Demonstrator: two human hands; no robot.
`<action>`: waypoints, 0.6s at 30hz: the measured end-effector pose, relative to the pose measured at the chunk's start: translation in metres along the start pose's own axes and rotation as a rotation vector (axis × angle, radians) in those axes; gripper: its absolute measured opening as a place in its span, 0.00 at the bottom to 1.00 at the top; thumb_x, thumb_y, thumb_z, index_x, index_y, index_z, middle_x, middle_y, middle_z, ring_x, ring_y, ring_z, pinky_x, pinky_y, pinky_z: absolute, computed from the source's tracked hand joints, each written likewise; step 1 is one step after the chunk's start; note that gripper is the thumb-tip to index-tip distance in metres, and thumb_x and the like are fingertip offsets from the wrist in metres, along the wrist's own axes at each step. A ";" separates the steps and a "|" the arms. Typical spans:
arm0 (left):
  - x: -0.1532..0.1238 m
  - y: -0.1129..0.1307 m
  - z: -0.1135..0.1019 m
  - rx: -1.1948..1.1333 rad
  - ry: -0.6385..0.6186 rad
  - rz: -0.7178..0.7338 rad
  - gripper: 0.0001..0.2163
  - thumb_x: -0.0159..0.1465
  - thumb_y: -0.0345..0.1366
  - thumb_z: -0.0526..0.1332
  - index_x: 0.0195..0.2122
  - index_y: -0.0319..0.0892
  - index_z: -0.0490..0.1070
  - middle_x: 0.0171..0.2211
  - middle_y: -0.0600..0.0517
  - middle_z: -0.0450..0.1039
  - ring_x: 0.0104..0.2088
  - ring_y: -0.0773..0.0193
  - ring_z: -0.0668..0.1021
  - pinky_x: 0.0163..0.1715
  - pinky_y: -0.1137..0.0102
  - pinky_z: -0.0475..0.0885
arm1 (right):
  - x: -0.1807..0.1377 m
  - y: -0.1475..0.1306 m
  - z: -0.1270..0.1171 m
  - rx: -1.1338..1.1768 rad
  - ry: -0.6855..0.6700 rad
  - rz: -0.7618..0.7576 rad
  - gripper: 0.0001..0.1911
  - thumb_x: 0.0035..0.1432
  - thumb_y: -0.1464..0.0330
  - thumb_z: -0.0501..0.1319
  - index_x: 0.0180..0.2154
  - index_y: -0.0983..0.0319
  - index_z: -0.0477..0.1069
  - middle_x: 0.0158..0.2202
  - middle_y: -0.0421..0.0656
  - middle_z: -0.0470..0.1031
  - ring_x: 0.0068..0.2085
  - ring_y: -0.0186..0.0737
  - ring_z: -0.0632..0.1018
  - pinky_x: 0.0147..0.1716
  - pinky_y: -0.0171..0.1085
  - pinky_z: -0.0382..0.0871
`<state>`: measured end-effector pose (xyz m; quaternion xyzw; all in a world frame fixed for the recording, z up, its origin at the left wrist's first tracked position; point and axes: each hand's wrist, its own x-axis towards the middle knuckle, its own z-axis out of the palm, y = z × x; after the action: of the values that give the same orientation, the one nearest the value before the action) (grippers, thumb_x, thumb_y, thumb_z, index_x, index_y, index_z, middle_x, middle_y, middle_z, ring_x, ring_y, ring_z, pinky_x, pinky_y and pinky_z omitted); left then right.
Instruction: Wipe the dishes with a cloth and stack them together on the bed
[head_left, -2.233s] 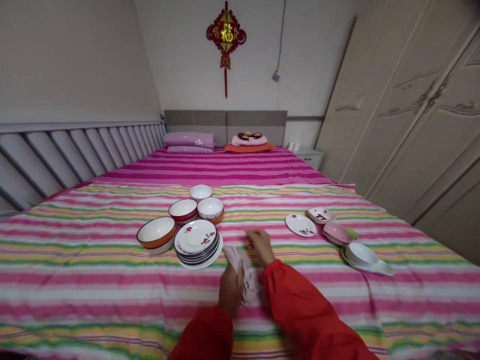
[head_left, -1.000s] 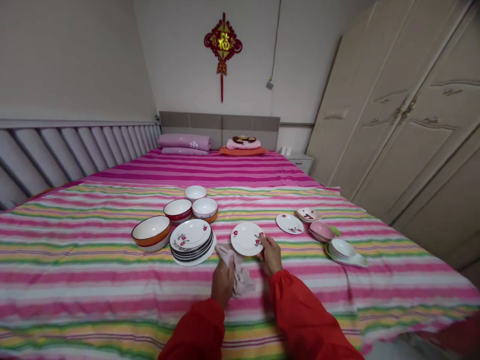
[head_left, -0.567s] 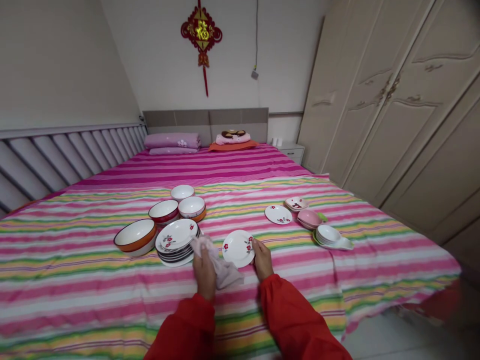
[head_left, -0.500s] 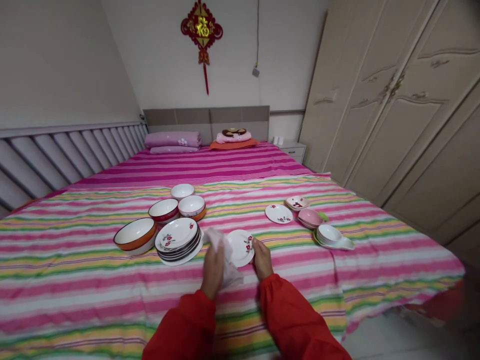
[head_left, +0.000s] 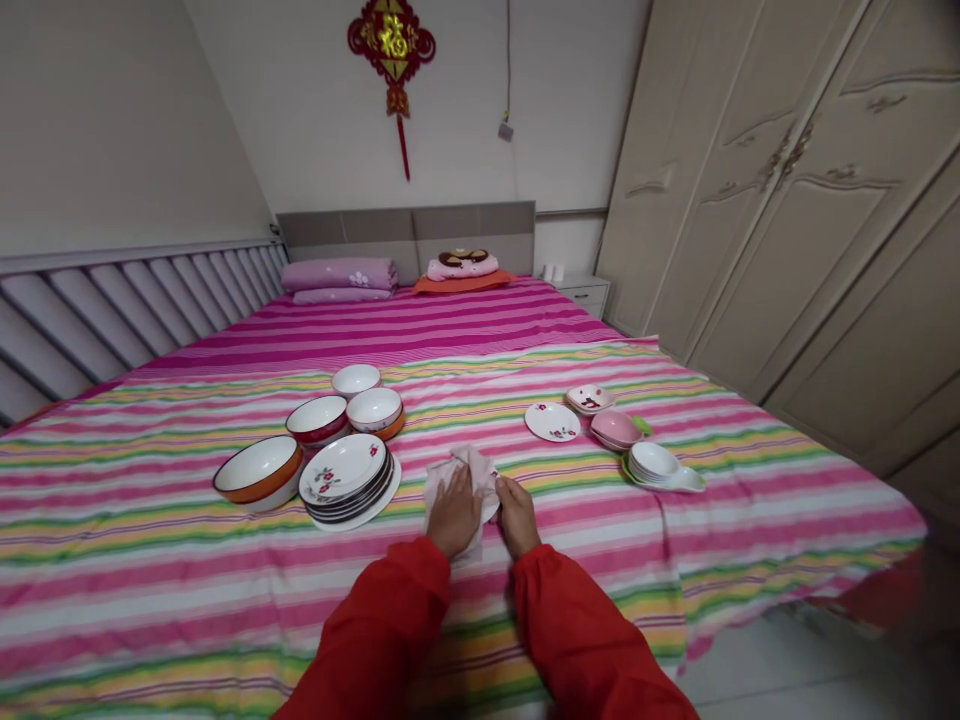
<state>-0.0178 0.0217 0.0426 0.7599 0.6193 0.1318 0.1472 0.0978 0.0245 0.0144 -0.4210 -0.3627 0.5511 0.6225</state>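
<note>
- And there it is, big and gold: the character "福" (head_left: pixel 393 37), dead centre on the red hanging (head_left: pixel 394 70), up on the back wall (head_left: pixel 315 120), above the headboard's (head_left: pixel 360 226) top edge!
- Out at the hanging's left and right corners, smaller gold marks (head_left: pixel 369 37), too blurred to read.

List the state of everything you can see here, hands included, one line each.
Plate, mostly hidden under the cloth
Cloth, rumpled
Left hand, laid flat on the cloth
Right hand, gripping the plate's edge
Plate stack, right way up
Orange-banded bowl, upright
Pink bowls, stacked
White bowls, stacked
Wardrobe doors, shut
Drawer, shut
Lilac bedding, folded
</note>
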 end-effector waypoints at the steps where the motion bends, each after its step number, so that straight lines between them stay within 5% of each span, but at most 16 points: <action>1: -0.005 -0.004 -0.003 0.026 0.001 -0.024 0.26 0.69 0.39 0.42 0.65 0.31 0.53 0.67 0.37 0.50 0.67 0.51 0.53 0.64 0.49 0.48 | 0.000 0.001 0.000 -0.003 -0.014 0.009 0.20 0.47 0.49 0.64 0.25 0.61 0.71 0.12 0.32 0.63 0.14 0.31 0.62 0.15 0.31 0.56; 9: -0.061 -0.010 0.015 -0.009 -0.033 0.224 0.27 0.70 0.42 0.39 0.64 0.31 0.55 0.65 0.36 0.55 0.67 0.53 0.56 0.64 0.53 0.50 | -0.008 -0.014 0.009 -0.019 0.052 -0.072 0.26 0.50 0.45 0.61 0.26 0.63 0.74 0.24 0.40 0.75 0.28 0.37 0.73 0.28 0.33 0.67; 13: -0.046 0.010 0.022 -0.036 -0.009 0.282 0.29 0.69 0.45 0.42 0.66 0.31 0.49 0.67 0.36 0.50 0.68 0.53 0.51 0.65 0.53 0.49 | -0.008 -0.022 0.007 0.001 0.051 0.031 0.31 0.50 0.42 0.58 0.29 0.64 0.78 0.26 0.44 0.78 0.31 0.41 0.76 0.31 0.35 0.68; 18: -0.010 0.013 0.005 -0.028 -0.055 0.130 0.28 0.70 0.41 0.39 0.67 0.31 0.47 0.68 0.38 0.46 0.68 0.55 0.50 0.65 0.55 0.47 | -0.004 -0.016 0.001 0.026 0.026 -0.022 0.30 0.50 0.42 0.59 0.32 0.64 0.77 0.28 0.45 0.79 0.33 0.42 0.76 0.33 0.37 0.68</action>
<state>-0.0058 0.0092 0.0426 0.7998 0.5624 0.1287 0.1660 0.1022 0.0203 0.0297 -0.4162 -0.3520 0.5434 0.6384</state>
